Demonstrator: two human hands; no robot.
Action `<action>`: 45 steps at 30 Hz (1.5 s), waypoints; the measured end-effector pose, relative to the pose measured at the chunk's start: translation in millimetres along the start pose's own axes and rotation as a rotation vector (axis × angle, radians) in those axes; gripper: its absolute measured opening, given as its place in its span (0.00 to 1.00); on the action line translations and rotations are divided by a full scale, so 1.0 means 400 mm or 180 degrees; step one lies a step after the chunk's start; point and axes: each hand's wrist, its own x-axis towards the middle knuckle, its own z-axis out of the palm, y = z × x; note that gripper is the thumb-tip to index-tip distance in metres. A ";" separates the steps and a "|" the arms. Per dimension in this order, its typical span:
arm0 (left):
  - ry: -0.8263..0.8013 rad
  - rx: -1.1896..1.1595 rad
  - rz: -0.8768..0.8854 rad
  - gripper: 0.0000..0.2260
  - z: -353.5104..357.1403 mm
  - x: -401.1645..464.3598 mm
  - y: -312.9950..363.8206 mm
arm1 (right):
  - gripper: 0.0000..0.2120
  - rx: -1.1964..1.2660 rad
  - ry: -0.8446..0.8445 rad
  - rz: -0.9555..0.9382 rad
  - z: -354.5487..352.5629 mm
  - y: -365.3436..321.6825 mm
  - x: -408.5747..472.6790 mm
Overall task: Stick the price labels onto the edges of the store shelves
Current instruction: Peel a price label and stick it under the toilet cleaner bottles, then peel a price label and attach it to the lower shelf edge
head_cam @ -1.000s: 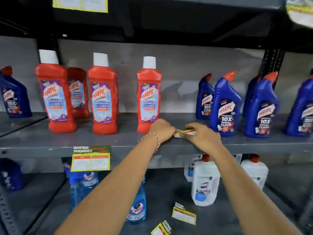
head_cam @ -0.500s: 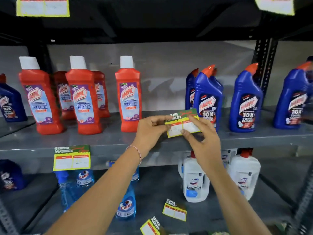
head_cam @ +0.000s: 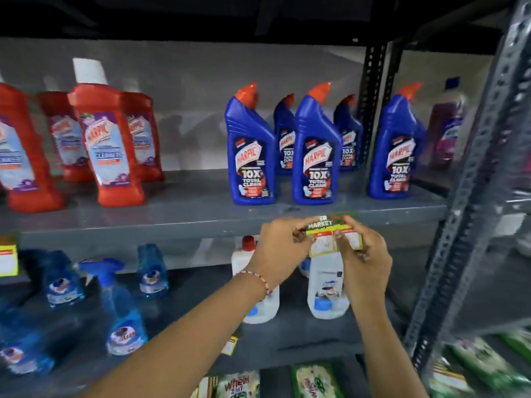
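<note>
Open shelf lip, crowded deck behind

I see bare grey shelf edge (head_cam: 138,229) left of my hands; just behind it the blue bottles (head_cam: 313,156) and red bottles (head_cam: 109,145) block reach-in, the slotted upright (head_cam: 471,179) walls off the right.

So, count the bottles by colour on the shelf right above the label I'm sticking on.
Red plastic Harpic bottles with white caps: 4
Blue plastic Harpic bottles with angled orange-red caps: 5
Purple bottle at the far right: 1
Total: 10
</note>
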 end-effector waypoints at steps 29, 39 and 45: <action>0.0341 0.1245 0.0197 0.12 -0.036 -0.138 -0.196 | 0.05 0.0419 0.1147 0.1050 0.009 0.135 -0.012; -0.0328 0.0818 -0.2317 0.12 -0.081 -0.334 -0.557 | 0.07 -0.0718 -0.1532 0.1777 0.209 0.318 -0.301; -0.0972 0.1122 -0.2687 0.23 -0.044 -0.291 -0.683 | 0.11 -0.1387 -0.2748 0.1672 0.347 0.423 -0.414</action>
